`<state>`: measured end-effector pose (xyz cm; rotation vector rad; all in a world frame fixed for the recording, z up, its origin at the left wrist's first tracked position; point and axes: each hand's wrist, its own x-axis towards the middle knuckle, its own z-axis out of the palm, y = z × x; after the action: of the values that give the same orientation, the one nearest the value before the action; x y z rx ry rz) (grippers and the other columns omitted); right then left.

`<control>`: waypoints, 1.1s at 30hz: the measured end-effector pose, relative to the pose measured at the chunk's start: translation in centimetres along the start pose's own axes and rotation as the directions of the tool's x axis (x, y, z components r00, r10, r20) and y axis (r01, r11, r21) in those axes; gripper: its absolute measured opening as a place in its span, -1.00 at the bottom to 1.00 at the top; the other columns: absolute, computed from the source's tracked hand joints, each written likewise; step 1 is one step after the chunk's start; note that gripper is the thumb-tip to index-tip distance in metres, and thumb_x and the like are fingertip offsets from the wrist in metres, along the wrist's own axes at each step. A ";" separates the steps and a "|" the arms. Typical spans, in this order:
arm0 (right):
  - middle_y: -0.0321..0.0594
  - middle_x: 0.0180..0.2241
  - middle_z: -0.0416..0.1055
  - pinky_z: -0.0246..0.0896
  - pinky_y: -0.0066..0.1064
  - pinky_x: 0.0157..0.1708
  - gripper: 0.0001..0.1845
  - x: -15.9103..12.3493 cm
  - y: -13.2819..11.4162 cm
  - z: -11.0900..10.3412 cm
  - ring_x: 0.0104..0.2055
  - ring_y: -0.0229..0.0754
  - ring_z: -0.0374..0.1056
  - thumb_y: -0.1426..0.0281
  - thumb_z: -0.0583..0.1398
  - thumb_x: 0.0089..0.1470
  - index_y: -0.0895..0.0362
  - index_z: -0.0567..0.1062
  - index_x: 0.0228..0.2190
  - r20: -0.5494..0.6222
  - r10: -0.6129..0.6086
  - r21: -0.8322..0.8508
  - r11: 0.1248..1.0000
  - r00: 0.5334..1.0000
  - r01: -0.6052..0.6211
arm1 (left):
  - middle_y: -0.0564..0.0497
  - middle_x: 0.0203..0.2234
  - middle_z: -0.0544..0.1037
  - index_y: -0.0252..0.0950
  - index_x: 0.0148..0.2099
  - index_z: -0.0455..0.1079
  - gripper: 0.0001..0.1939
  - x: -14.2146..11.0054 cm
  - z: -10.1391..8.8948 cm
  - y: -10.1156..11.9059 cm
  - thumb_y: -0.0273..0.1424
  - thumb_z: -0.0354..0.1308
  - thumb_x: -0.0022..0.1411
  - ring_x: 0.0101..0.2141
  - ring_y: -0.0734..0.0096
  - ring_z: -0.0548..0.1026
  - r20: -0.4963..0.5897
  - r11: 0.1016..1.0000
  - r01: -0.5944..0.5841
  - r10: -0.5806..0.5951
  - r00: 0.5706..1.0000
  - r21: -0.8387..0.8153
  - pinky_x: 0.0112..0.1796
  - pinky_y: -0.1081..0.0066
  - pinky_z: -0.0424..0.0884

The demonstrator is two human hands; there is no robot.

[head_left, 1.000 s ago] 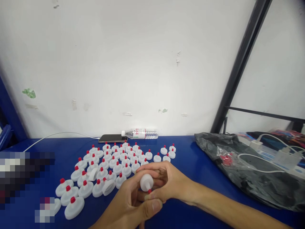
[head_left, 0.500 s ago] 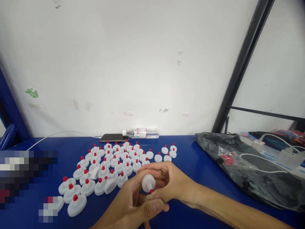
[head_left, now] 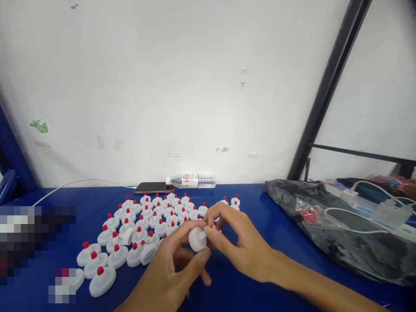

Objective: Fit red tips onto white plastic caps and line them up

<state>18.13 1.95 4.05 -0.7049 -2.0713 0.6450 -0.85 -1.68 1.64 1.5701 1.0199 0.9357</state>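
Observation:
Between my two hands is a white nozzle cap [head_left: 196, 239], a round plastic lid with a narrow spout. My left hand [head_left: 177, 264] grips its wide base between thumb and fingers. At the spout end, my right hand [head_left: 232, 242] pinches the tip, its fingers covering whatever is there. Many similar white caps with red tips [head_left: 117, 256] stand on the blue table [head_left: 250, 281] to the left of and beyond my hands. One cap [head_left: 148, 253] among them lies tilted on its side. A few more caps [head_left: 235, 200] stand past my right hand, partly hidden by it.
A phone [head_left: 151, 187] with a white cable and a water bottle [head_left: 191, 181] lie along the wall. At the right, a black plastic bag [head_left: 325, 242] carries a clear bag with red pieces [head_left: 308, 215] and a power strip [head_left: 386, 216]. A blurred-out area covers the left edge.
The cap has turned so its spout points right instead of down toward me. My right hand has shifted from around the cap to pinching the spout tip; the left still holds the base.

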 end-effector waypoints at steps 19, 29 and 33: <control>-0.40 -0.57 0.14 -0.05 -0.46 -0.45 -0.50 0.3 0.5 -0.1 -0.50 -0.35 0.08 0.23 0.01 0.40 0.14 0.20 -0.58 0.160 0.031 0.008 0.999 0.987 -0.033 | 0.07 -0.54 0.50 -0.28 0.04 0.49 -0.56 0.0 0.2 -0.1 -0.15 0.17 0.20 -0.53 0.41 0.42 -0.075 0.956 -0.013 0.036 0.997 0.292 -0.49 0.47 0.27; -0.35 -0.63 0.19 -0.02 -0.45 -0.47 -0.36 0.2 1.1 -0.4 -0.54 -0.34 0.11 0.04 -0.02 0.37 0.15 0.24 -0.64 0.194 0.136 0.111 0.981 0.972 -0.159 | 0.09 -0.58 0.48 -0.28 0.12 0.46 -0.49 -0.1 0.3 -0.6 -0.10 0.19 0.21 -0.55 0.42 0.39 -0.089 0.960 0.009 0.017 0.996 0.280 -0.49 0.46 0.26; -0.34 -0.65 0.19 -0.01 -0.43 -0.47 -0.32 -0.1 1.4 -0.2 -0.55 -0.33 0.11 0.01 -0.06 0.38 0.16 0.29 -0.64 0.246 0.136 0.133 0.976 0.960 -0.172 | 0.04 -0.53 0.56 -0.26 0.13 0.44 -0.49 0.0 0.1 -0.9 -0.10 0.18 0.23 -0.53 0.38 0.47 -0.091 0.963 0.006 0.020 0.996 0.269 -0.48 0.44 0.31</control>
<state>18.68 2.91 3.16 -0.7348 -2.1664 1.0086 -0.88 -1.60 0.70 1.7674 1.2503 0.9110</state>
